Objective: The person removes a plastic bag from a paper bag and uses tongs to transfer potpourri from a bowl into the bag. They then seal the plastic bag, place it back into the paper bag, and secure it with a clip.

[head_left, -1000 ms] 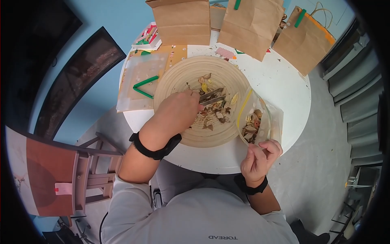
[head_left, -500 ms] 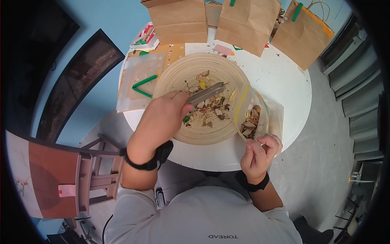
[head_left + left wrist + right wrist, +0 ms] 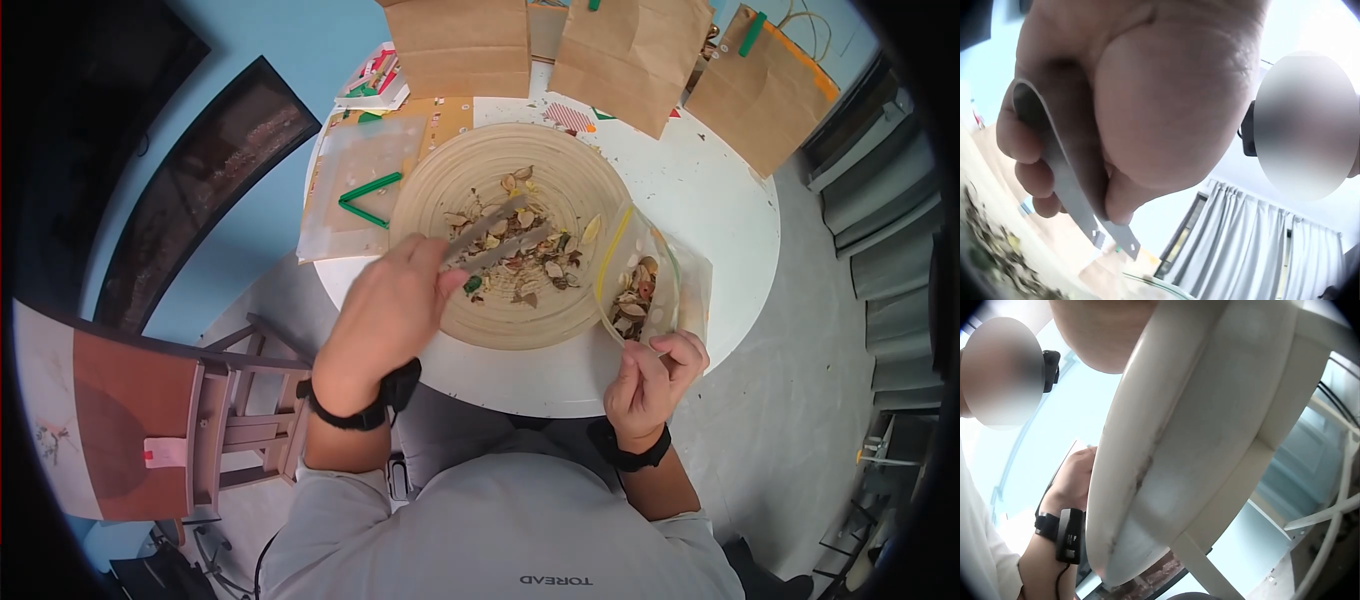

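My left hand holds a pair of flat metal tongs, curled round their bent end. In the head view the two arms of the tongs stand apart over dried plant pieces in a wide round wooden bowl. With thumb and fingers, my right hand pinches the near rim of a clear zip bag. This bag leans open beside the bowl, its yellow strip facing the bowl, with similar dried pieces inside. The right wrist view shows mostly the table edge, with part of the right hand above it.
Brown paper bags stand along the back of the white round table. Left of the bowl, green clip sticks lie on a translucent sheet. Behind them is a small white box. A wooden chair stands at the left.
My left hand drew back left from the pile with the tongs' arms together, then spread them above the pieces again. The right hand keeps its pinch on the bag.
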Demonstrator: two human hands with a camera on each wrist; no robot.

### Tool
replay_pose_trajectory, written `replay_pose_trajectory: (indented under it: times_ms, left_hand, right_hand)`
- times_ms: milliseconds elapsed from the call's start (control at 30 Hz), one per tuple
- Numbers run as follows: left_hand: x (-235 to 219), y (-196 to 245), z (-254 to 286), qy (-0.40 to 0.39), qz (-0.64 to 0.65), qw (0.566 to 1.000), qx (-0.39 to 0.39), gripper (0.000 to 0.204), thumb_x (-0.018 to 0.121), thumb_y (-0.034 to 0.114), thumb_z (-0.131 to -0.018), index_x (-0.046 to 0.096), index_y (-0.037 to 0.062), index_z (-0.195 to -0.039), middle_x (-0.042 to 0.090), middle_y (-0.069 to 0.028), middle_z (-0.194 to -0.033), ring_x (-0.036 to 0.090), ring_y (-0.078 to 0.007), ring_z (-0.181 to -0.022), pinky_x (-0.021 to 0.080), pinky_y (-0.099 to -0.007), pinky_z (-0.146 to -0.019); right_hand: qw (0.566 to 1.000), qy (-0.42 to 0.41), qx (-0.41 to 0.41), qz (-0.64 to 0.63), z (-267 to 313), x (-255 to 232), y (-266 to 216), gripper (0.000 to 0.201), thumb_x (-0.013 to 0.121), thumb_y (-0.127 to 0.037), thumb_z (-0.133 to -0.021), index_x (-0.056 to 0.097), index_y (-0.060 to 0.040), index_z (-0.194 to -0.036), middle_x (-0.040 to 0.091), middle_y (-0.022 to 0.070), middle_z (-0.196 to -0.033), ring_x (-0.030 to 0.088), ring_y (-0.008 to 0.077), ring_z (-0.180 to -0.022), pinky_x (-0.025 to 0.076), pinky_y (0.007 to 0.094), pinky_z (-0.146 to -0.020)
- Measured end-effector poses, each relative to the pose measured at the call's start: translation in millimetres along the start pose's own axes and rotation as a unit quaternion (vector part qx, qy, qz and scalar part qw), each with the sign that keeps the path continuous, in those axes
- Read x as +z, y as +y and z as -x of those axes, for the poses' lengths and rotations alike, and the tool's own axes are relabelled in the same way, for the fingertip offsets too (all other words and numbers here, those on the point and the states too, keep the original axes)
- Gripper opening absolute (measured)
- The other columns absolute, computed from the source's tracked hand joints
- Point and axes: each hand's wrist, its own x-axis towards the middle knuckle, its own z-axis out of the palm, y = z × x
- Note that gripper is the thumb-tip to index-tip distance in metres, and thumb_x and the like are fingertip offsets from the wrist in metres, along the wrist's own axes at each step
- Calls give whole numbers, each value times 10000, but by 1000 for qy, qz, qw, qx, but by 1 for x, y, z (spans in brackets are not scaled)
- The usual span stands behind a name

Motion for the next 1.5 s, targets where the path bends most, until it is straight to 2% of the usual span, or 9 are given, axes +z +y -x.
replay_pose_trajectory:
  times_ms: [100, 200, 400, 567, 667, 833, 1200, 1400, 1500]
  left_hand:
    - [5, -19, -2, -11, -58, 997, -46, 251, 681, 193, -997, 655, -11, -1141, 682, -227, -1017, 667, -465, -952, 522, -530, -806]
    - [9, -25, -17, -70, -93, 992, -49, 252, 672, 225, -1005, 652, -7, -1100, 689, -221, -1020, 669, -460, -958, 524, -526, -802]
    - [25, -19, -28, -99, -38, 993, 44, 268, 688, 254, -991, 653, 2, -1079, 696, -206, -988, 674, -444, -949, 526, -528, -791]
    - [34, -16, -26, -83, -28, 994, 71, 245, 703, 226, -973, 659, 8, -1075, 694, -197, -960, 679, -428, -914, 536, -514, -769]
    - [39, -18, -25, -79, -30, 993, 81, 220, 702, 200, -968, 660, 8, -1067, 692, -192, -942, 679, -427, -891, 540, -507, -754]
    - [42, -22, -24, -50, -12, 994, 93, 215, 705, 187, -963, 657, 6, -1067, 689, -192, -930, 673, -437, -879, 538, -506, -746]
    - [2, 13, -24, -9, 19, 991, 129, 232, 746, 173, -934, 655, 18, -1081, 681, -177, -952, 670, -424, -866, 535, -490, -733]
    - [26, 52, -29, -36, 70, 977, 197, 299, 771, 158, -913, 652, 1, -1138, 680, -176, -966, 676, -417, -886, 546, -474, -740]
    - [34, 52, -25, -51, 74, 981, 174, 326, 770, 152, -915, 648, -12, -1168, 681, -186, -991, 671, -428, -897, 550, -480, -757]
  right_hand:
    - [1000, -3, -12, 6, -3, -1, -1, 118, 726, -51, -856, 748, -99, -961, 531, 102, -1149, 455, 345, -1163, 444, 461, -1010]
    - [1000, -9, -16, 14, -5, 0, -3, 100, 716, -53, -874, 744, -98, -960, 528, 101, -1152, 454, 345, -1164, 443, 462, -1011]
    - [1000, -17, -18, 8, -4, -1, -2, 113, 714, -42, -875, 745, -99, -967, 528, 103, -1155, 452, 347, -1167, 444, 457, -1010]
    - [1000, -11, -28, 2, -10, 0, -6, 127, 706, -6, -887, 713, -63, -1001, 553, 116, -1130, 505, 349, -1096, 429, 456, -971]
    - [1000, -24, -13, 1, -4, 0, -2, 176, 729, -13, -819, 750, -98, -971, 535, 110, -1148, 460, 353, -1159, 442, 451, -1006]
    - [1000, -21, -8, -11, -2, 1, 0, 182, 731, -9, -822, 758, -99, -978, 539, 108, -1147, 460, 353, -1159, 437, 444, -1006]
    - [1000, -25, 0, -14, -8, 2, -4, 203, 746, 1, -800, 775, -100, -974, 542, 102, -1144, 462, 346, -1150, 434, 438, -995]
    - [1000, 2, 8, -12, -8, 2, -5, 216, 752, 0, -795, 781, -106, -982, 541, 101, -1134, 471, 345, -1135, 439, 442, -990]
    - [1000, 20, 20, -12, -7, 3, -4, 211, 750, -3, -801, 780, -107, -981, 541, 104, -1130, 478, 348, -1125, 442, 446, -986]
